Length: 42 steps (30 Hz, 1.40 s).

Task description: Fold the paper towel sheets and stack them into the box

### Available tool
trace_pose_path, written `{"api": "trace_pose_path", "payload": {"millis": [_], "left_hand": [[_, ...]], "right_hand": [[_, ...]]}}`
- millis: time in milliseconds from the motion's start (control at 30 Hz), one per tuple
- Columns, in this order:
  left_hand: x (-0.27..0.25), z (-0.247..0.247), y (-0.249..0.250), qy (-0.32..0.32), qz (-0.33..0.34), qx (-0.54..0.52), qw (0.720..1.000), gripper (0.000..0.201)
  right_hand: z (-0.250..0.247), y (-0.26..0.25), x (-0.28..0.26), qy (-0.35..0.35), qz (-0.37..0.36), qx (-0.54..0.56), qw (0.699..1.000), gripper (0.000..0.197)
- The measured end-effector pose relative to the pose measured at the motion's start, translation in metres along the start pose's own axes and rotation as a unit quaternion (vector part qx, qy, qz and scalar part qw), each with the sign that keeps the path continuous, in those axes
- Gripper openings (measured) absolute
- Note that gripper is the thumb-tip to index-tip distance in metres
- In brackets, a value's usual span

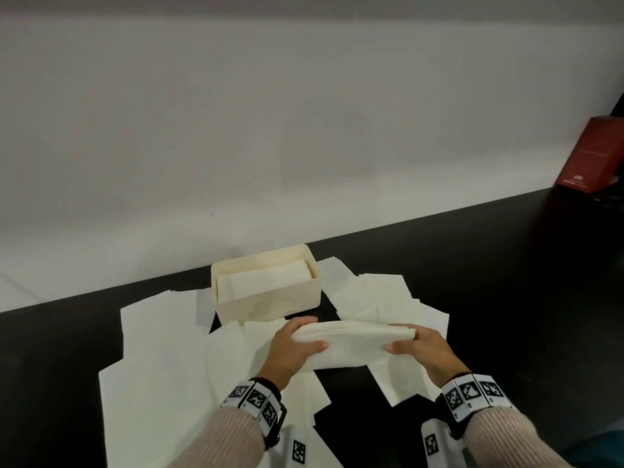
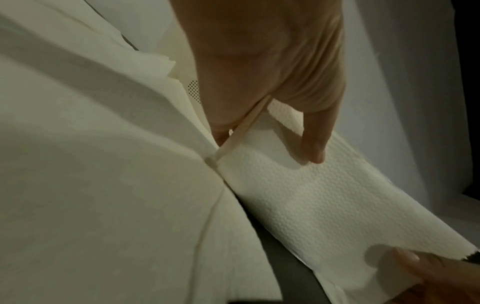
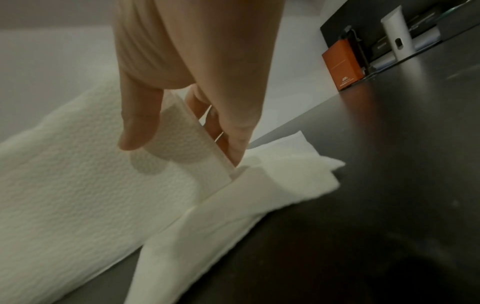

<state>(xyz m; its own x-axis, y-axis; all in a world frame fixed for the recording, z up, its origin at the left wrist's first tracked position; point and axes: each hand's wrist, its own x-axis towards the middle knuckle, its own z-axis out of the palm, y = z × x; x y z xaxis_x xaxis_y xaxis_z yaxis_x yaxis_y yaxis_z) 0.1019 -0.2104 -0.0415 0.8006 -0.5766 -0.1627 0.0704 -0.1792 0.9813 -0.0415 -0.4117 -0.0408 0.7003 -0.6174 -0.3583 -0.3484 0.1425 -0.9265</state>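
Note:
A folded white paper towel sheet [image 1: 354, 344] hangs above the black table, stretched between both hands. My left hand [image 1: 297, 346] pinches its left end, thumb on the near face, fingers behind. My right hand [image 1: 410, 342] pinches the right end the same way. In the left wrist view the thumb [image 2: 311, 142] presses the embossed sheet [image 2: 324, 209]; in the right wrist view the thumb [image 3: 140, 123] and fingers clamp the folded edge [image 3: 197, 148]. The cream box [image 1: 270, 305] stands just beyond the hands and holds folded sheets [image 1: 266, 280].
Several flat unfolded sheets lie on the black table [image 1: 506, 282], to the left [image 1: 162, 349] and right [image 1: 381, 298] of the box and under my hands. A red-orange box [image 1: 587, 157] stands far right at the white wall, with a white tube [image 3: 396, 37] beside it.

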Motion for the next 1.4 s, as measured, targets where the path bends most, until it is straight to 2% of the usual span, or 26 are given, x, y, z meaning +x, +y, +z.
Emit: {"api": "trace_pose_path", "payload": {"millis": [100, 233, 400, 467, 567, 667, 800, 900, 1033, 1100, 1167, 1267, 1333, 1400], "left_hand": [[0.002, 0.005, -0.001, -0.001, -0.001, -0.007, 1.0, 0.036], [0.003, 0.012, 0.007, -0.016, 0.018, 0.003, 1.0, 0.021], [0.006, 0.008, -0.001, -0.014, 0.004, 0.008, 1.0, 0.029], [0.006, 0.009, -0.002, -0.01, 0.001, 0.005, 1.0, 0.024], [0.006, 0.01, 0.01, -0.024, 0.033, -0.007, 0.999, 0.02], [0.008, 0.005, 0.016, -0.013, 0.04, -0.037, 0.998, 0.024], [0.007, 0.005, -0.004, -0.007, 0.0, -0.017, 1.0, 0.04], [0.006, 0.01, -0.012, 0.014, -0.006, 0.007, 1.0, 0.028], [0.008, 0.014, 0.004, 0.032, 0.029, 0.004, 0.999, 0.017], [0.009, 0.014, 0.011, 0.04, 0.049, -0.017, 0.998, 0.024], [0.011, 0.012, 0.01, 0.042, 0.053, -0.016, 0.998, 0.042], [0.012, 0.011, -0.002, 0.014, -0.003, 0.057, 0.998, 0.053], [0.013, 0.013, -0.006, 0.02, -0.012, 0.093, 0.995, 0.04], [0.015, 0.014, 0.0, 0.027, -0.005, 0.071, 0.997, 0.028]], "right_hand": [[0.008, 0.0, 0.002, -0.001, -0.001, 0.002, 1.0, 0.032], [0.013, -0.005, 0.001, 0.0, -0.012, 0.016, 1.0, 0.031], [0.009, 0.002, 0.006, 0.002, -0.007, 0.016, 1.0, 0.032], [0.012, -0.002, 0.007, 0.013, -0.016, 0.023, 1.0, 0.029], [0.007, -0.014, 0.009, 0.016, -0.047, 0.043, 0.998, 0.028], [-0.003, -0.017, 0.009, 0.002, -0.06, 0.046, 0.997, 0.026], [-0.002, -0.001, 0.009, -0.021, -0.027, 0.002, 0.999, 0.031], [0.003, 0.002, 0.01, -0.014, -0.017, -0.01, 1.0, 0.026], [0.001, -0.011, 0.008, 0.004, -0.038, 0.015, 0.999, 0.021], [-0.003, -0.014, 0.007, 0.006, -0.049, 0.031, 0.998, 0.024], [-0.007, -0.012, 0.008, 0.007, -0.043, 0.044, 0.998, 0.025], [-0.008, -0.001, 0.009, 0.0, -0.007, 0.019, 1.0, 0.028], [-0.008, 0.002, 0.01, -0.004, 0.012, -0.003, 1.0, 0.033], [-0.01, -0.002, 0.01, 0.006, 0.011, -0.001, 1.0, 0.034]]}}
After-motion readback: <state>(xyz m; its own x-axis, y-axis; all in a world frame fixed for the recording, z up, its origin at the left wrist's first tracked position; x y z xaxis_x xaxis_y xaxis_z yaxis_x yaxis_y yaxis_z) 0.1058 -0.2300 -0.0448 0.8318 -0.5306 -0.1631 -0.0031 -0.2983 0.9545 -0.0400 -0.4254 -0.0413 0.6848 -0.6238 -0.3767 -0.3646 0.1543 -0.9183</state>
